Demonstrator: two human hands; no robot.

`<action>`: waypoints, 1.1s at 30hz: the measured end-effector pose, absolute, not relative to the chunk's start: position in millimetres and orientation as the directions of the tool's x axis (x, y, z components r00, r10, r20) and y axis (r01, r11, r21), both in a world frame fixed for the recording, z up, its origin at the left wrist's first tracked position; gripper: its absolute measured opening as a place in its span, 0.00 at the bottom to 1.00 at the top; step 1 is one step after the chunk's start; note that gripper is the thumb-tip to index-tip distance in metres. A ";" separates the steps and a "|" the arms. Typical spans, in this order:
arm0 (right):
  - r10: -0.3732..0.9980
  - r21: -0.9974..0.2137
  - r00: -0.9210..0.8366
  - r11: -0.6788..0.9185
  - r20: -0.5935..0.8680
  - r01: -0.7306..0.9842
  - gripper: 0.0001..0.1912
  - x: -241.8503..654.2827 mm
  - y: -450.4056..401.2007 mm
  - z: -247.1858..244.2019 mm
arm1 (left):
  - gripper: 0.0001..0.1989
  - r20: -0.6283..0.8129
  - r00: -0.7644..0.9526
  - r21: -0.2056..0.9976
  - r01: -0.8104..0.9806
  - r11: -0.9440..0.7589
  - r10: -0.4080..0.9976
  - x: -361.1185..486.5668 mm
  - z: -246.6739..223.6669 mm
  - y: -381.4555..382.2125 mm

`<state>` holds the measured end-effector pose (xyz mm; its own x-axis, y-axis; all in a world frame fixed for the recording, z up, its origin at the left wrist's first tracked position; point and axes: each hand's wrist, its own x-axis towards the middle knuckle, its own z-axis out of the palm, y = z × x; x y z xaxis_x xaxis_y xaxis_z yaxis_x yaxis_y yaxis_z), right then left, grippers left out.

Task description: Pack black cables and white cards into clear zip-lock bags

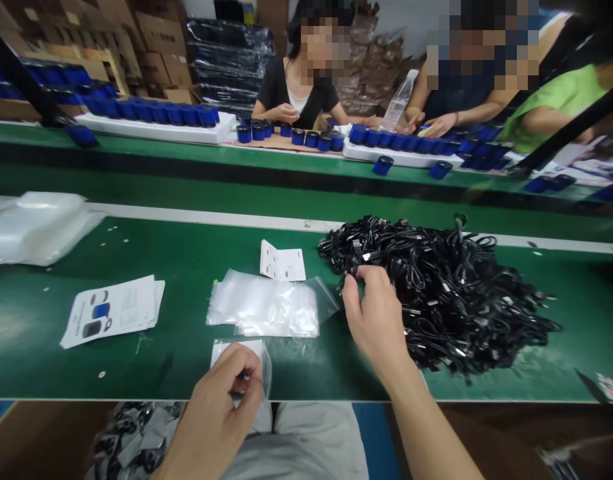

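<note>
My left hand (236,383) is closed at the table's front edge, pinching a small clear plastic bag (267,373) with a white paper in it. Dark bits show between its fingers, too small to name. At the left side of a big heap of black USB cables (451,300), my right hand (374,310) has thumb and forefinger closed on a cable (354,272). Between the hands lies a stack of clear zip bags (271,307). Behind the bags is a folded leaflet (289,265), and to the left a stack of printed leaflets (114,310).
A pile of plastic bags (34,227) lies at the far left. Across the green table (186,373), a raised ledge carries rows of blue jars (156,112) and a plastic bottle (400,100). Several people work behind it. Below my table's edge sits a container of packed bags (136,433).
</note>
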<state>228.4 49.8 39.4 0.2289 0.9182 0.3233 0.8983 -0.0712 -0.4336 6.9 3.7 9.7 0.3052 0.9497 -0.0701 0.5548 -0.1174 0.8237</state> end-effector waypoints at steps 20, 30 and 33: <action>0.936 -0.555 -0.340 0.235 -0.092 0.798 0.25 164.2 -24.5 29.9 | 0.05 0.207 0.222 0.718 0.627 -0.302 0.953 -7.8 5.5 -5.8; 0.838 -0.912 -0.518 0.063 -0.172 0.405 0.16 193.3 -13.9 51.6 | 0.07 0.212 0.216 0.753 0.586 -0.301 0.953 5.8 10.9 -20.5; 0.801 -0.948 -0.549 -0.069 -0.239 0.311 0.15 195.3 -14.9 47.0 | 0.07 0.245 0.213 0.750 0.577 -0.324 0.946 7.3 11.7 -20.3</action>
<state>195.3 -14.9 47.0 -0.5495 0.8006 -0.2390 0.3111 -0.0694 -0.9478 7.3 -20.3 11.7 0.2127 0.9460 0.2445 0.5768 -0.3236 0.7500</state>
